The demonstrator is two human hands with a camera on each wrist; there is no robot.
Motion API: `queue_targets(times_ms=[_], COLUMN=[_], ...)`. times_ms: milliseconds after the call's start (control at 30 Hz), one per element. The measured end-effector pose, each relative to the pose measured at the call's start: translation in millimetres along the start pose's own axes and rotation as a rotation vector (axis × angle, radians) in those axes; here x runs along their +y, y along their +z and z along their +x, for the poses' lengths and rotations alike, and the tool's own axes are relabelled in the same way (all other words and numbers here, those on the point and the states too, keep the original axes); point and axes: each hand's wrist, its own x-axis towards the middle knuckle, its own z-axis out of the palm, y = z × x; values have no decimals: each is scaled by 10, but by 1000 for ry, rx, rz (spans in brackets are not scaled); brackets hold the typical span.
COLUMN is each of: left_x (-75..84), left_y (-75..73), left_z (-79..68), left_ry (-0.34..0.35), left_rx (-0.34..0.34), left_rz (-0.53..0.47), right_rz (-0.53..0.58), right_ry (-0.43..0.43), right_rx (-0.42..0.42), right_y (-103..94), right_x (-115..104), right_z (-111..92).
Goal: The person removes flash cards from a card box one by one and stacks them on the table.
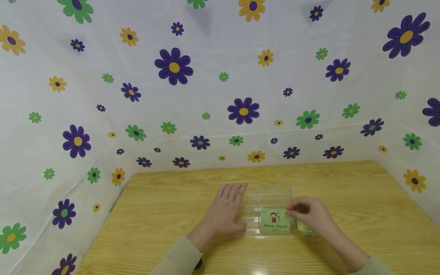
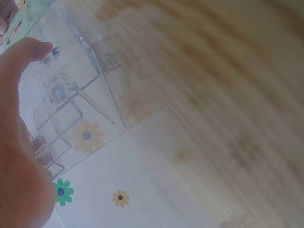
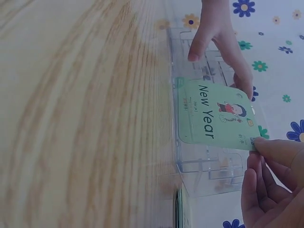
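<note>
My right hand (image 1: 311, 214) pinches the upper right corner of a pale green card (image 1: 275, 226) between thumb and fingertips. The card reads "New Year" and bears a small figure in red; it stands at the front right compartment of a clear plastic card holder (image 1: 275, 190). In the right wrist view, the card (image 3: 204, 116) tilts over the stepped compartments. My left hand (image 1: 223, 210) rests across the holder's left part, fingers stretched toward the back and thumb near the front. The thumb (image 2: 28, 50) touches the clear plastic in the left wrist view.
Just right of the holder, partly behind my right hand, lies a small stack of cards (image 1: 305, 230). A wood-grain table (image 1: 165, 214) carries everything. White cloth (image 1: 213, 91) printed with flowers encloses the back and both sides.
</note>
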Motion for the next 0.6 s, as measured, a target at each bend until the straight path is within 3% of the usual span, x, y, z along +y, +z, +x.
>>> queue_targets(times_ms=[600], left_x=[3], left_y=[-2], left_z=[-8], left_ry=[-4], left_rx=[-10], left_rz=[8], right_rz=[-1], right_ry=[34], right_rx=[37], right_y=[15], right_x=[5], right_z=[-1])
